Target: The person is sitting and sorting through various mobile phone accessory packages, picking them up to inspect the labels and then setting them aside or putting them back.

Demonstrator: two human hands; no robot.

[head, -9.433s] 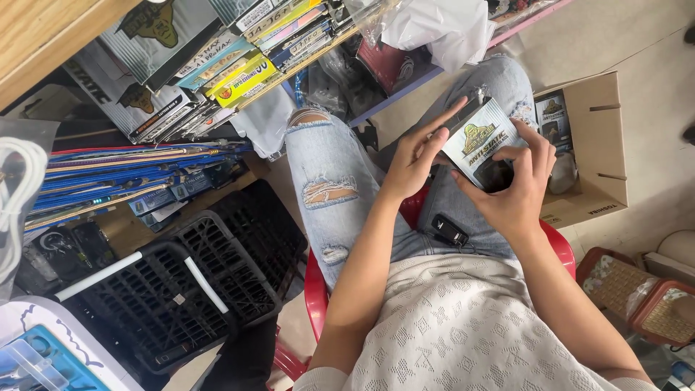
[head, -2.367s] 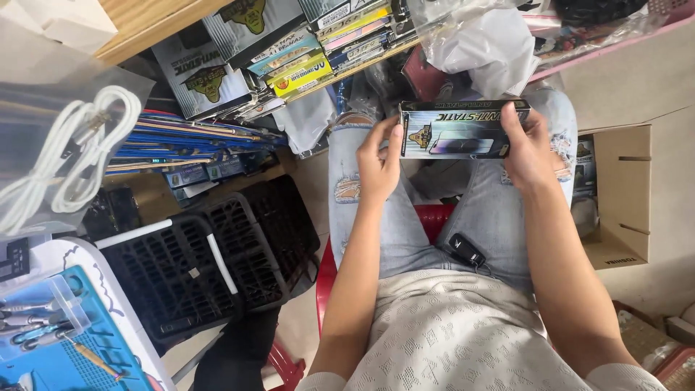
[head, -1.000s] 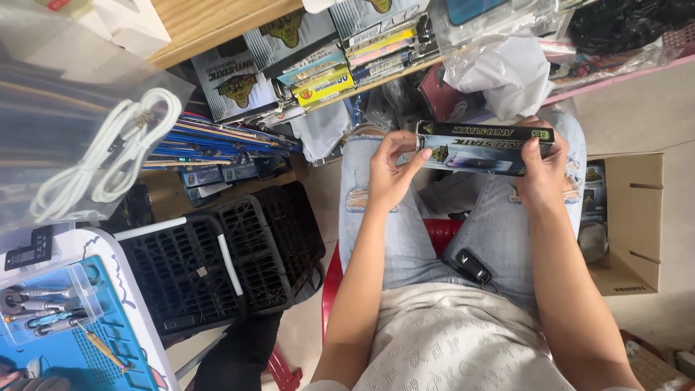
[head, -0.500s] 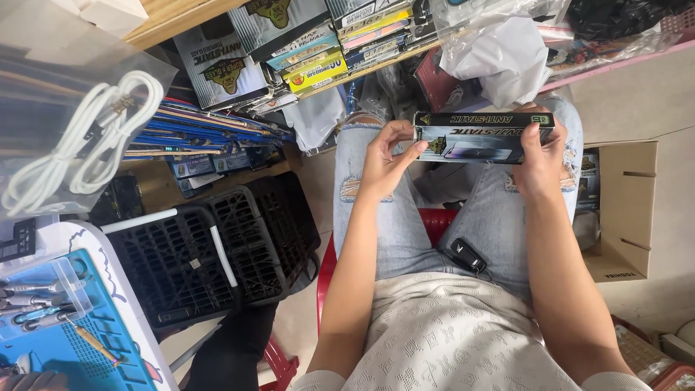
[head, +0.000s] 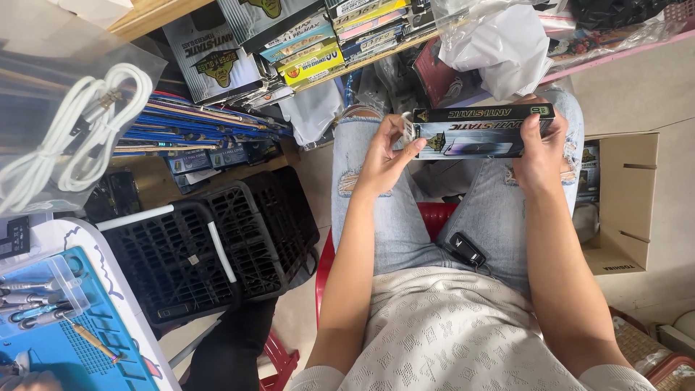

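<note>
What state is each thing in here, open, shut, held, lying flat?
Flat dark box: held level over the knees, looks shut.
Left hand: fingers at the box's end, pinching a small white bit.
Right hand: gripping the box's other end.
Cardboard carton: open, on the floor.
Black crate: tilted.
White cable: coiled inside a clear bag.

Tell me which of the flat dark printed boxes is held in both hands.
The long dark box over the knees, between left hand and right hand; the others stand stacked on the shelf.
</note>
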